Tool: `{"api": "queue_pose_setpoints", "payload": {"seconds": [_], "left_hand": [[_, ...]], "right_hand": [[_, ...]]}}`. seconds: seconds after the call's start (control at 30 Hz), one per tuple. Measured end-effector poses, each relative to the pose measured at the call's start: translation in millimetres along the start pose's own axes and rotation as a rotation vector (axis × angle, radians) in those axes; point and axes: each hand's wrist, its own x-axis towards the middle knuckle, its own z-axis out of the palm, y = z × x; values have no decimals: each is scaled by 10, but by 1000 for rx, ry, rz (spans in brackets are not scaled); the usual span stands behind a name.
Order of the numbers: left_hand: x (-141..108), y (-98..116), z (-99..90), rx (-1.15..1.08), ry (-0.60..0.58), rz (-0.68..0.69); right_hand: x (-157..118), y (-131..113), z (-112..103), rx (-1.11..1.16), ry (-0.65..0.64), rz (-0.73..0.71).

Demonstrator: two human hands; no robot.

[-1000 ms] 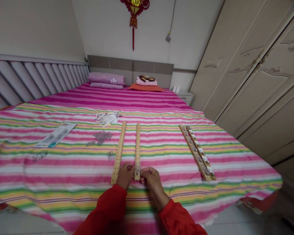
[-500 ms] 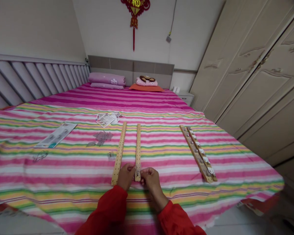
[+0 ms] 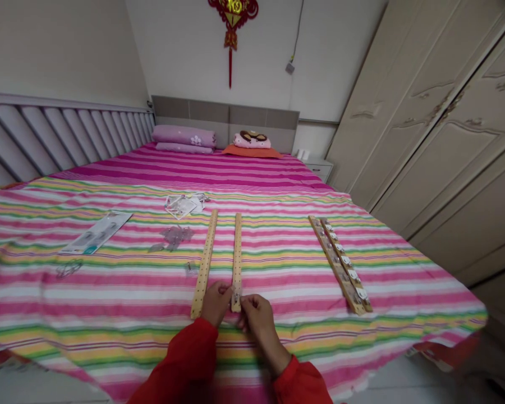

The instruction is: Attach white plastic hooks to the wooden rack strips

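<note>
A narrow wooden strip with rows of holes lies lengthwise before me. At its near end is a small clear piece with a metal part. From the left, my left hand is closed, its fingertips pinched at the edge of the clear piece and touching the strip. My right hand is to the right of the strip, thumb and forefinger pinched at its edge; what they hold, if anything, is too small to name. A second, wider holed strip runs just left of my left hand.
Clear squares are heaped on the striped cloth at left, a single clear piece nearer. Beyond lie white packets and a long card pack; thin loops lie further left. Two strips bearing small pieces lie at right.
My right hand has shifted slightly down and its fingers have changed position at the strip's edge. The left hand and the strips stay nearly where they were.
</note>
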Motion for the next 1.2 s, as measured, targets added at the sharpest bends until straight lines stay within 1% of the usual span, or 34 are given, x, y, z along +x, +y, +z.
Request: {"api": "queue_pose_setpoints", "payload": {"seconds": [0.1,0.17,0.23,0.3,0.37,0.43,0.53,0.73,0.8,0.9,0.97,1.03,1.07,1.13,1.2], "left_hand": [[11,4,1,-14,-2,8],[15,15,-7,-17,-6,30],[19,41,-21,5,-21,41],[29,71,-33,49,-70,30],[49,89,-35,62,-136,-10],[78,83,-24,40,-163,-52],[114,42,4,35,-135,-81],[106,21,32,98,-40,-33],[91,43,30,101,-41,-28],[56,75,6,71,-102,-70],[17,104,-37,52,-147,-121],[-23,157,-124,63,-166,-121],[-36,194,-190,71,-161,-91],[-26,280,-368,70,-114,17],[45,357,-591,74,-4,149]], "right_hand": [[-1,-38,22,91,-41,142],[2,-54,32,167,-38,176],[3,-59,36,213,-47,185],[3,-56,38,240,-72,186],[5,-46,39,257,-96,185],[10,-32,38,265,-120,181],[19,-7,28,278,-147,176],[4,-9,2,312,-163,154],[-1,-22,-6,321,-169,150],[0,-34,-20,331,-179,172],[2,-33,-32,327,-192,189],[-2,-25,-45,317,-214,188],[-6,-20,-52,312,-226,182],[-19,-7,-67,305,-241,170],[-35,7,-84,291,-241,163]]}}
